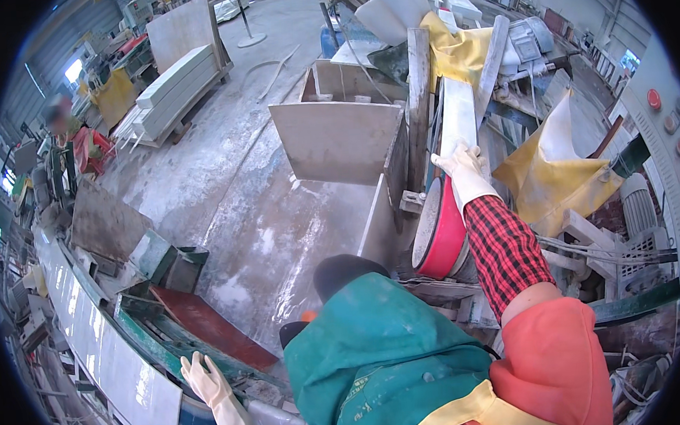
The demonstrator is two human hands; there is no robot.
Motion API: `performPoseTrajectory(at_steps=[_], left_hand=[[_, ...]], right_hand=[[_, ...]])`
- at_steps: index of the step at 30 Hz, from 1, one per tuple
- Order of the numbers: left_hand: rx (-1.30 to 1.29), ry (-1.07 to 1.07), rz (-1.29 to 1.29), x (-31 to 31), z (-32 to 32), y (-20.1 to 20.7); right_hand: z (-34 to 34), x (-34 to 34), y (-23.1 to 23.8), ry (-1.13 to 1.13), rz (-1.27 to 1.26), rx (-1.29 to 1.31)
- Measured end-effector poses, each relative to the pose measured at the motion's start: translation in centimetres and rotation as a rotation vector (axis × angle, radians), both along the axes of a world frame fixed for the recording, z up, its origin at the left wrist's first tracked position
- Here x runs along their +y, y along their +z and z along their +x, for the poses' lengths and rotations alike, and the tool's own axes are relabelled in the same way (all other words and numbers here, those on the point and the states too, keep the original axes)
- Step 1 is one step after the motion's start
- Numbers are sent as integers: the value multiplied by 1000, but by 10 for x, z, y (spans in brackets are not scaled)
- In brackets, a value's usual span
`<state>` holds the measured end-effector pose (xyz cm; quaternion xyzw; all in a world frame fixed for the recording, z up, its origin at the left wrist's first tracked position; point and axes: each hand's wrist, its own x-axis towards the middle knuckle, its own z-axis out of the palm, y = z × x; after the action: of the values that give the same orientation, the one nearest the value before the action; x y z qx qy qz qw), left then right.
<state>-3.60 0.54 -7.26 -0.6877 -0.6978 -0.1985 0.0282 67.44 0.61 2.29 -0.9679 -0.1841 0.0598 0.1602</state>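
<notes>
From where I stand, the workshop floor point(240, 226) is grey concrete, streaked with chalky white and damp-looking in patches, running back between machines to the far end of the hall. The person in the green apron point(379, 350) has machinery on either side.

The right hand point(462, 168), in a pale glove, lies over the near end of a long white strip point(459, 116), which stretches away between two upright timbers, just beyond a red-sided wheel point(444, 237). I can't tell whether those fingers are clamped on the strip or only resting against it. The left hand point(209, 386), also gloved, has its fingers apart and nothing visible in them; it is near a glossy pale slab point(140, 384) and a red-brown board point(211, 325).

Ahead, thin grey panels point(339, 138) stand on edge like a low box. Yellow sheeting point(462, 45) drapes across the timbers, and another yellow sheet point(544, 176) hangs to the right, near a grey control box point(665, 115) with red buttons. Farther off, pale beams point(176, 86) lie stacked beside a leaning panel point(181, 39). At far left, another person is among the machines.
</notes>
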Motion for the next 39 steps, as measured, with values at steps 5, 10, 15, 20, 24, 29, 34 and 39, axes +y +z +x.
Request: performPoseTrajectory(at_steps=[5,10,15,20,24,29,34,39], left_hand=[[3,26,6,-2,-5,-6],[-24,31,38,-1,-11,-17],[-1,45,-45,-4,-5,1],[-20,0,6,1,0,-6],[-27,36,62,-8,-9,-5],[-61,36,64,-1,-9,-2],[-577,-79,-100,45,63,58],[-1443,-63,-433,98,166,43]], right_hand=[[-4,-1,-1,5,-110,47],[6,-6,13,-10,-57,-10],[43,11,59,-190,604,609],[64,16,89,-111,1048,831],[-23,63,105,-41,1165,1149],[-96,128,57,95,1016,1441],[-213,144,-2,192,762,1367],[-276,127,-29,659,576,1296]])
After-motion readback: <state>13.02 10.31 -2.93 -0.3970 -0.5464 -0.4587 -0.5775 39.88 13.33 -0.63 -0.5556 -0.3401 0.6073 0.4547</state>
